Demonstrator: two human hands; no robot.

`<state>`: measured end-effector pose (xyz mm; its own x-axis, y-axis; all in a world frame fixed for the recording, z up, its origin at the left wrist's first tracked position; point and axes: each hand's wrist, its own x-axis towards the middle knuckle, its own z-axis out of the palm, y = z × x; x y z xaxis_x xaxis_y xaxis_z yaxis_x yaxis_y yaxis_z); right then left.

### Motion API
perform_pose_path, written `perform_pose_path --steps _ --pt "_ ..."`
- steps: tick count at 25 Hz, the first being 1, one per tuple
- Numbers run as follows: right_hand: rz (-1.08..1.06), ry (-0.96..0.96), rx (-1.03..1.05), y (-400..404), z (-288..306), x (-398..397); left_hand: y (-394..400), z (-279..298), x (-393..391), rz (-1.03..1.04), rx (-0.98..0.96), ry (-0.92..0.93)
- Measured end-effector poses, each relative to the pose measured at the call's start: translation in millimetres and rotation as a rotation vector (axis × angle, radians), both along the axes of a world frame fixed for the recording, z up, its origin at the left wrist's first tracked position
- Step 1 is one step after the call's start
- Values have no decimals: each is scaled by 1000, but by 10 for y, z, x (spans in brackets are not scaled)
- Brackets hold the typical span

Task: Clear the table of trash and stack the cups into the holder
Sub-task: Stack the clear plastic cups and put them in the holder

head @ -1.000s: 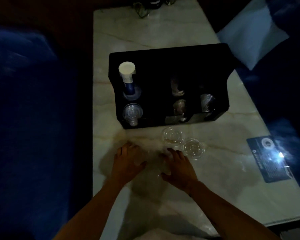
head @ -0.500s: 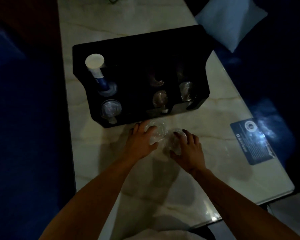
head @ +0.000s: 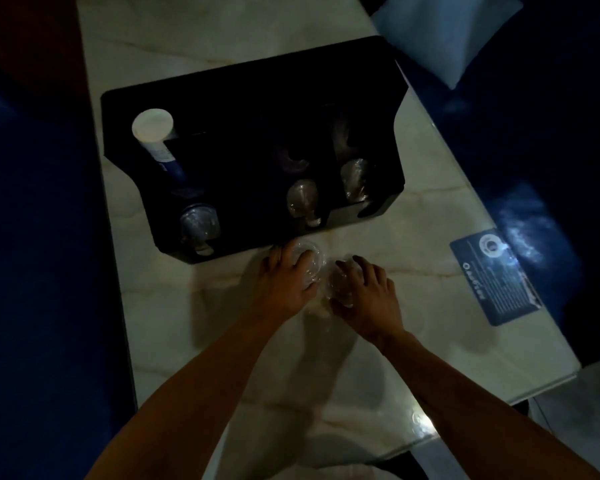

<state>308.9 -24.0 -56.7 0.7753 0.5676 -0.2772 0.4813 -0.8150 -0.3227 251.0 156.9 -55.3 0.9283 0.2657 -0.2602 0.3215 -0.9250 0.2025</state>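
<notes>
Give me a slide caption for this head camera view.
Both hands, left hand and right hand, each grip a clear plastic cup before the black cup holder on a marble table.

right cup (head: 340, 284) — mostly hand-hidden

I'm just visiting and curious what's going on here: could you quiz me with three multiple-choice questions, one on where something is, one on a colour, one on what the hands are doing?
1. Where does the blue card lie?
A. inside the holder
B. on the table, right of the hands
C. on the pillow

2. What colour is the holder?
A. black
B. white
C. red

3. What are both hands doing?
A. resting flat on bare table
B. gripping clear cups
C. lifting the holder

Answers:
1 B: it lies flat near the table's right edge.
2 A: it is dark against the pale table.
3 B: the left hand and right hand each close on a cup.
</notes>
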Motion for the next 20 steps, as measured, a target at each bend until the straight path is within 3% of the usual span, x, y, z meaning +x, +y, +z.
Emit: perform_pose_path --steps 9,14,20 --pt "23 -5 18 -56 -12 -8 -29 81 -9 -20 104 2" --pt "22 -3 16 -112 -12 -61 -47 46 72 -27 23 60" --pt "81 -37 56 -120 8 -273 44 -17 -476 -3 132 -144"
